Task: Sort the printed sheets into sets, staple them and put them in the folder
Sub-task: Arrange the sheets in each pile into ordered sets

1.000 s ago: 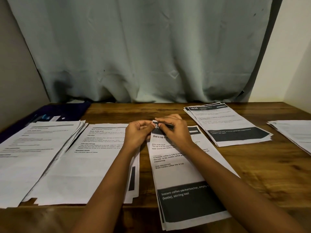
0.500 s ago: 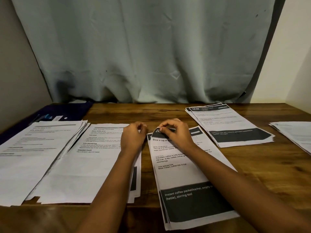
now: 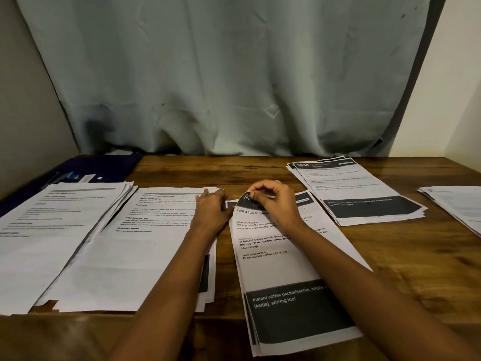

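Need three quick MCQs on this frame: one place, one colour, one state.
1. Where does the folder lie? A) far-left back of the table B) far-right edge C) on the floor
2. The band at the foot of the top coffee sheet is: A) red B) black C) yellow
3. Its top-left corner is: A) flat B) stapled C) lifted, pinched by the right hand
Key: 1 A, it lies behind the leftmost stack; 2 B, black with white print; 3 C, fingers curl the corner up.
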